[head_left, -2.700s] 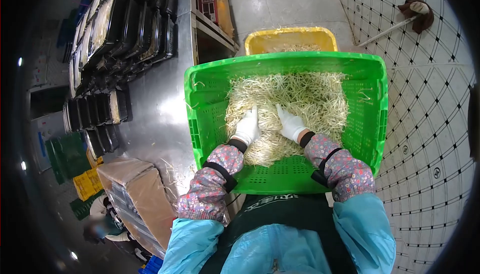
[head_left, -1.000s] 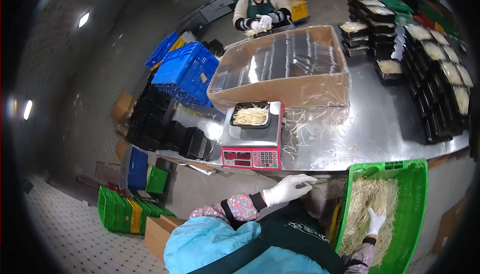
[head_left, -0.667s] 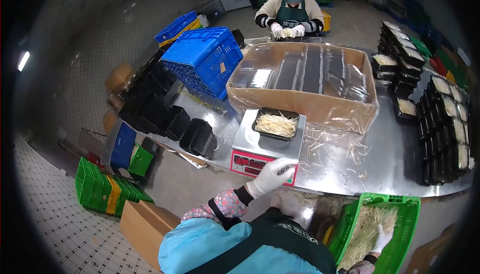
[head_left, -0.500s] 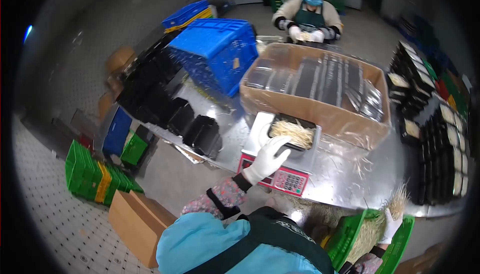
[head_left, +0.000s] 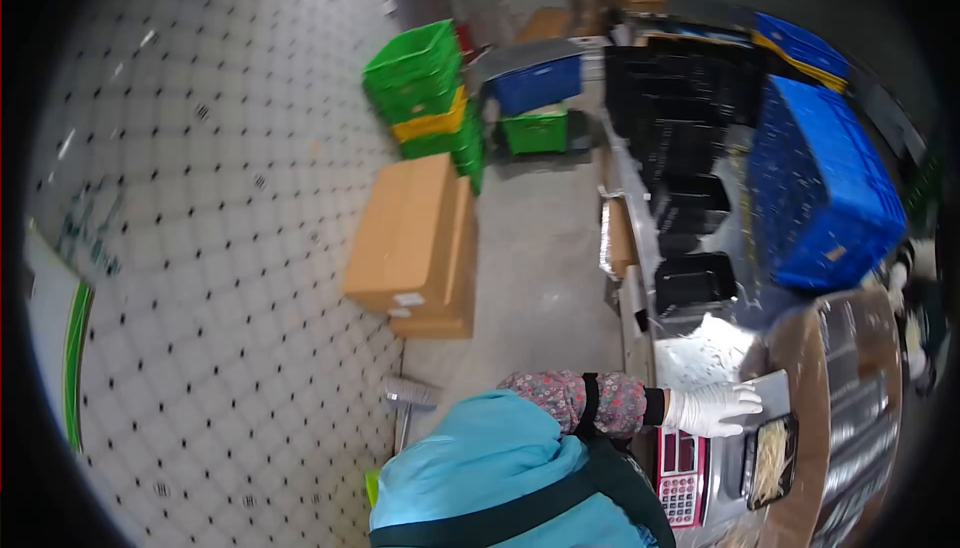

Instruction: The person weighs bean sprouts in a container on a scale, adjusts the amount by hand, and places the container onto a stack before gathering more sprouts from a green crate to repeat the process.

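Observation:
My left hand (head_left: 712, 410), in a white glove, hovers over the edge of the weighing scale's (head_left: 683, 486) plate. It is open, its fingers stretched out and holding nothing. Beside the fingertips, on the plate, lies a black plastic tray (head_left: 750, 480) with pale thin stalks (head_left: 770, 461) inside. The scale has a red front with a keypad and display. My right hand is out of view.
Stacks of black trays (head_left: 695, 283) line the metal table beside a blue crate (head_left: 825, 183). A cardboard box (head_left: 800, 348) of packed film-wrapped items borders the scale. Cardboard boxes (head_left: 405, 233), green crates (head_left: 415, 68) and a broom (head_left: 410, 393) stand on the floor.
My view has swung left, bringing the tiled floor and boxes into sight. The right hand, which held stalks over a green crate, has left view. My left hand no longer overlaps the tray's stalks.

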Demonstrator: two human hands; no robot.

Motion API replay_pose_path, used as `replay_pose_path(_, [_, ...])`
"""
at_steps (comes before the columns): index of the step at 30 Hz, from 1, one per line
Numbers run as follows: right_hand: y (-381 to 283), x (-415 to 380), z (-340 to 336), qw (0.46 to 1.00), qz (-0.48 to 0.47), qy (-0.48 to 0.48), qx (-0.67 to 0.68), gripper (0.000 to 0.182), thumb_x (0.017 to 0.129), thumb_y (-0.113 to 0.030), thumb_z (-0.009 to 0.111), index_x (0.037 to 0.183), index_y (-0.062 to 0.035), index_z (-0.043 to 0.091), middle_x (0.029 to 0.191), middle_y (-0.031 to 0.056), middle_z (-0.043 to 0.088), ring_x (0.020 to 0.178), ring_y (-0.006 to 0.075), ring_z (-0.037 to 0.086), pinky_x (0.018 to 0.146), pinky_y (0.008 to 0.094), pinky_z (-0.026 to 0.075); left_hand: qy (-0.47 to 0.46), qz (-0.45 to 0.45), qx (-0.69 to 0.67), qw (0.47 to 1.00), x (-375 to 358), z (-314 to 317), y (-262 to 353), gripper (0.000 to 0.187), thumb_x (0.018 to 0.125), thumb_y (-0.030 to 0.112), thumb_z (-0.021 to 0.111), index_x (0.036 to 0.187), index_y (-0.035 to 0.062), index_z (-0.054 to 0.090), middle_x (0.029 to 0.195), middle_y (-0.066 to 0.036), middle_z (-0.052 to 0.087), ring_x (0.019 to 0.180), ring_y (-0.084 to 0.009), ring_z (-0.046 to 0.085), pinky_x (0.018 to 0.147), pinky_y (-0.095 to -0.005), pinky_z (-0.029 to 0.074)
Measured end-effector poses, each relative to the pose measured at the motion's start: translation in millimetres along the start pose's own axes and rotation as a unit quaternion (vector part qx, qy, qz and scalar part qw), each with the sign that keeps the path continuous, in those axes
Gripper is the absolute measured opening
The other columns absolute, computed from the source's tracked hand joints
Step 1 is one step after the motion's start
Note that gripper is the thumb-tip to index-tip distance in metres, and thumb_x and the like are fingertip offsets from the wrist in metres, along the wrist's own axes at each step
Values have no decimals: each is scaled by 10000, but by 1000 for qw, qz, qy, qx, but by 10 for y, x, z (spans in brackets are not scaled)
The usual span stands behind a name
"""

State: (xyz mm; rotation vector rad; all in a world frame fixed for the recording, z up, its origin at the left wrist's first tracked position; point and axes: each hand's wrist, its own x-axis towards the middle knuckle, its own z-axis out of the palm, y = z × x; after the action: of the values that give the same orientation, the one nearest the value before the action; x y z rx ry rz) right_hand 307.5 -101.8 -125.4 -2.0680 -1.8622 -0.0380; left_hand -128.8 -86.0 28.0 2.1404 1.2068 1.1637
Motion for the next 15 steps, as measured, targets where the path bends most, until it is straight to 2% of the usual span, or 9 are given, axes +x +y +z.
replay_pose_path(3, [-222,125,13,999,-36,-7,11,867,746,-189,781,1482,-12,359,1384,201,525,1200,338,536,1034,389,410,37,-63,-7,997,-204,-148,61,456,868,207,631,1244,-35,548,1302,-194,503,1240,-355,479,1065,-426,407])
replay_pose_path(4, [-251,148,9,999,-47,-9,19,861,747,-187,780,1480,-12,363,1381,199,527,1197,335,537,1033,388,412,83,-33,21,996,-265,-37,-12,456,860,220,636,1233,-30,557,1266,-203,529,1198,-358,512,1035,-429,429])
replay_pose_path(5, [-266,187,15,998,-59,-13,26,856,748,-186,780,1478,-12,366,1378,197,529,1193,332,539,1031,387,413,105,-46,24,993,-277,23,-24,456,860,220,636,1233,-30,557,1266,-203,529,1198,-358,512,1035,-429,429])
replay_pose_path(7, [-307,265,37,995,-81,-29,40,845,751,-182,778,1474,-12,373,1372,192,534,1187,325,542,1027,386,416,106,-35,25,993,-305,153,0,433,846,221,645,1199,-19,573,1218,-193,556,1135,-358,548,975,-434,466])
replay_pose_path(8, [-319,287,43,994,-89,-39,49,840,753,-180,778,1472,-12,377,1369,190,537,1184,322,544,1025,385,417,144,-31,24,989,-297,275,13,384,820,218,660,1122,-13,611,1142,-172,595,1073,-357,573,914,-441,492])
replay_pose_path(9, [-309,320,44,993,-93,-48,57,835,754,-179,777,1470,-12,380,1366,188,539,1180,319,545,1023,384,419,155,-41,24,987,-282,369,1,384,820,218,660,1122,-13,611,1142,-172,595,1073,-357,573,914,-441,492])
replay_pose_path(11, [-285,347,42,990,-97,-66,75,824,757,-175,776,1466,-11,388,1360,184,544,1174,312,548,1019,382,421,167,7,14,986,-242,548,17,339,797,218,671,1059,4,647,1097,-158,618,1057,-346,584,883,-443,503])
replay_pose_path(13, [-234,387,29,986,-102,-85,97,814,760,-172,774,1462,-11,395,1354,179,549,1167,306,552,1015,381,424,157,-33,0,987,-227,760,163,330,771,232,684,1028,26,670,1072,-151,633,1054,-335,586,869,-439,502])
replay_pose_path(15, [-189,409,14,982,-98,-105,124,803,763,-168,773,1458,-11,402,1348,175,554,1161,299,555,1011,379,427,159,27,48,986,-195,882,189,335,761,250,687,1024,42,675,1079,-149,639,1047,-335,588,865,-438,499])
